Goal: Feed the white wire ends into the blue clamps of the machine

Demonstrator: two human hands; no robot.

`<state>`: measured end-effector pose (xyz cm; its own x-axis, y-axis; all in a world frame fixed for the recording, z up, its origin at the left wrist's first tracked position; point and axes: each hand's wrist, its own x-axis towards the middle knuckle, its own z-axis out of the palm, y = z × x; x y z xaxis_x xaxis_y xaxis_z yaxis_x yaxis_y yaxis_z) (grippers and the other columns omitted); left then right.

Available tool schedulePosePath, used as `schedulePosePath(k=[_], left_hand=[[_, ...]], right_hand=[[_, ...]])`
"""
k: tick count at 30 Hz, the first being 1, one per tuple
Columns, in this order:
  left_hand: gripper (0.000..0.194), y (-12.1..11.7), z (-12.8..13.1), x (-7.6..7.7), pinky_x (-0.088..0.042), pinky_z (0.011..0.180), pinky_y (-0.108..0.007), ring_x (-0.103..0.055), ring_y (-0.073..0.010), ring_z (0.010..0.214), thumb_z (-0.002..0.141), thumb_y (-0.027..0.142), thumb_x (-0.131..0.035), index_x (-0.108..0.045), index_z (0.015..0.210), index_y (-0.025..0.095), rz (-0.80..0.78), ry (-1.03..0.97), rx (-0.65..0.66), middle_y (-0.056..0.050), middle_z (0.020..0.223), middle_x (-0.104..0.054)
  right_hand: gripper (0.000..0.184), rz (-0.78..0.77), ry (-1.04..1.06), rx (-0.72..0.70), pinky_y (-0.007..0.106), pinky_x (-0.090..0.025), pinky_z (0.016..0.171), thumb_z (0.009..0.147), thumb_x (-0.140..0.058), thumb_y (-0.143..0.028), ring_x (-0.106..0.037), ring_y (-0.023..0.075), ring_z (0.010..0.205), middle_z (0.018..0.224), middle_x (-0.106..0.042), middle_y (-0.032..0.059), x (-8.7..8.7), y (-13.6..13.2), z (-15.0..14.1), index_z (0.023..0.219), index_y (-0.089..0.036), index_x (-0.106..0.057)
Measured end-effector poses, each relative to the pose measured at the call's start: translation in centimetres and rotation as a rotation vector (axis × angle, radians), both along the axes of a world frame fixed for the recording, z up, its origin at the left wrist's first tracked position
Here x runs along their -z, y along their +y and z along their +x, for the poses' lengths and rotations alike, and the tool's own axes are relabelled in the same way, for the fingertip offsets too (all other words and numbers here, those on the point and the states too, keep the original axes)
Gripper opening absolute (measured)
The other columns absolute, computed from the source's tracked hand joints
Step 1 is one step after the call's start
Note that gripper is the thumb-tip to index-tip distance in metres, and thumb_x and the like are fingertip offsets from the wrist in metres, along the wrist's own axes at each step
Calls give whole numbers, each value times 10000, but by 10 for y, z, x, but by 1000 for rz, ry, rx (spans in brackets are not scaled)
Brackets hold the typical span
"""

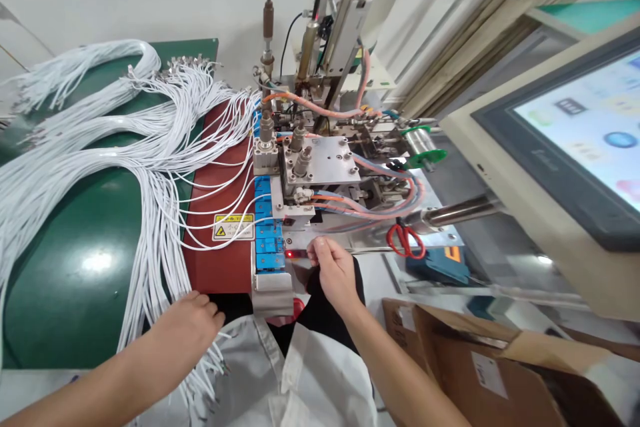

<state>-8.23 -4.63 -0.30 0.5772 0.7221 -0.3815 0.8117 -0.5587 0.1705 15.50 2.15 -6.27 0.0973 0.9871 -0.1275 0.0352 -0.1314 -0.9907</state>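
Note:
My left hand (186,328) lies over a hanging bundle of white cables (159,247), its fingers curled closed on some of them; the exact grip is hidden under the palm. Loose cable ends stick out below the wrist. My right hand (336,272) is beside the machine's front corner, thumb and fingers pinched together. Whatever its fingertips may hold is too small or hidden to make out. Just left of it runs a row of blue clamp blocks (270,245), apart from the fingers. Several single white cables lead from the bundle into these blocks.
The machine (325,163) has metal plates, hoses and a wire spool (423,145). A touchscreen (590,127) juts in at right, above cardboard boxes (480,360). Red-handled scissors (406,240) hang at the machine's edge. A green table (65,307) carries the cables.

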Motion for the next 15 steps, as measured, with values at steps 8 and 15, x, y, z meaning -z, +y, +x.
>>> schedulePosePath(k=[8,15], left_hand=[[216,18,18,-14,-439,618,-301,-591,-190,617,720,-13,-483,-595,710,172,-44,-38,123,-33,674,-630],[214,39,42,-17,-434,624,-217,-587,-129,683,884,175,-370,-583,885,192,-82,-488,-208,-12,770,-617]], right_hand=[[373,4,17,-9,225,-345,486,823,-456,-434,-402,99,483,508,-434,-28,-7,-4,-1,555,-175,-483],[354,28,100,-61,222,-373,478,816,-474,-431,-434,104,490,521,-485,-11,-10,-16,0,599,-164,-554]])
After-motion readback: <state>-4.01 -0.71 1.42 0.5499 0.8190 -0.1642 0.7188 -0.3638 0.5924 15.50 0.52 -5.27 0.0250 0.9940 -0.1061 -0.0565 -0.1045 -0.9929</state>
